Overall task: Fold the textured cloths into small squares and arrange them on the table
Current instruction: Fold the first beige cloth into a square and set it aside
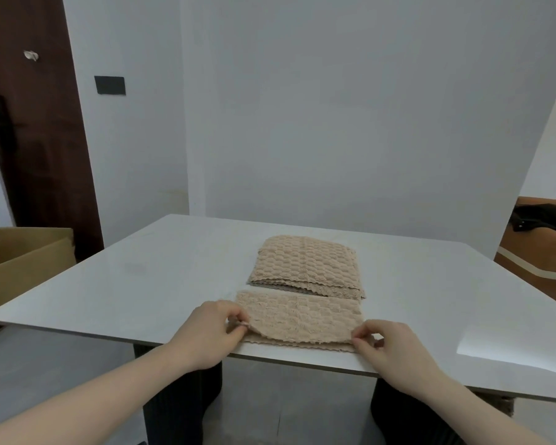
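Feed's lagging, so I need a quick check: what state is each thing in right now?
near cloth: folded over, lying flat at the table's near edge
cloth stack: layered, untouched, behind it
left hand: pinches the cloth's left corner
right hand: pinches its right corner
cardboard box: open

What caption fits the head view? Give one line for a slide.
Both hands, left and right, pinch a beige cloth before a stack.

Nubby beige cloth on a smooth table

Waffle-textured cloth (299, 319) lies matt on the faintly glossy pale table (142, 284); corrugated cardboard box (23, 261) left of it.
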Motion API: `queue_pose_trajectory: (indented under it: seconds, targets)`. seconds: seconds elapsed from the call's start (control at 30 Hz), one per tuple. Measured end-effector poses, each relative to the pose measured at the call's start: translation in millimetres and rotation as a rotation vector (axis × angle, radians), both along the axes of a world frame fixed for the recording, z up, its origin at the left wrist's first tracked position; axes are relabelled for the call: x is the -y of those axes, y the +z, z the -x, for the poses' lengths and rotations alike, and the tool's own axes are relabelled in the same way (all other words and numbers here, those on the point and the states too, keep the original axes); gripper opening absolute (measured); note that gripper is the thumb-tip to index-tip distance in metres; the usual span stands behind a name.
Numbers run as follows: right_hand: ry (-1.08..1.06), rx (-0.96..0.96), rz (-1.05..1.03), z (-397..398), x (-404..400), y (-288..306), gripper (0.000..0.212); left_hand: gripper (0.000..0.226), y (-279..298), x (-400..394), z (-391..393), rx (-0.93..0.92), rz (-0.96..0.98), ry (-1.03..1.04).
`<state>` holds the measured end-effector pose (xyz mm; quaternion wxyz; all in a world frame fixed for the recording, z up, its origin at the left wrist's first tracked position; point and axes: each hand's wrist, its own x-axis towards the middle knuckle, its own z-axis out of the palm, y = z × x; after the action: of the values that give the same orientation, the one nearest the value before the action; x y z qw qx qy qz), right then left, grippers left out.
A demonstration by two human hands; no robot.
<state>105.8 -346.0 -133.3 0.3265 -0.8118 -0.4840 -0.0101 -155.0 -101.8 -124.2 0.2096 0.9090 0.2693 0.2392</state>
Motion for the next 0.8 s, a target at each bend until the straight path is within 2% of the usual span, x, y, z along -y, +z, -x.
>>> queue_pose_trajectory:
  seconds: [0.03,0.1,0.2,0.27,0.33,0.43,0.53,0.63,0.8]
  targets:
    - [0.000,0.017,0.013,0,2,-3,0.006,0.004,1,3,1,-0.055,-0.024,0.000]
    - [-0.012,0.037,0.018,1,3,-5,0.007,0.021,4,7,0,-0.127,-0.105,0.035]
    - [-0.056,0.014,-0.056,2,-5,0,0.009,0.039,11,11,-11,-0.075,-0.218,0.088]
    - [-0.079,-0.016,-0.125,3,-18,5,0.006,0.042,16,17,-29,-0.009,-0.209,0.060]
    - [-0.073,-0.023,-0.128,4,-35,8,0.014,0.043,18,26,-52,-0.013,-0.165,-0.003]
    - [-0.039,0.029,-0.012,2,-60,5,0.039,0.051,10,38,-88,-0.132,-0.132,-0.063]
    - [-0.023,0.037,0.147,-1,-74,-7,0.058,0.064,-2,39,-111,-0.333,-0.105,-0.061]
    - [-0.034,0.062,0.254,-4,-74,-20,0.063,0.075,-17,34,-118,-0.485,-0.111,-0.078]
    - [-0.043,0.097,0.342,-6,-75,-23,0.065,0.081,-23,22,-114,-0.521,-0.130,-0.087]
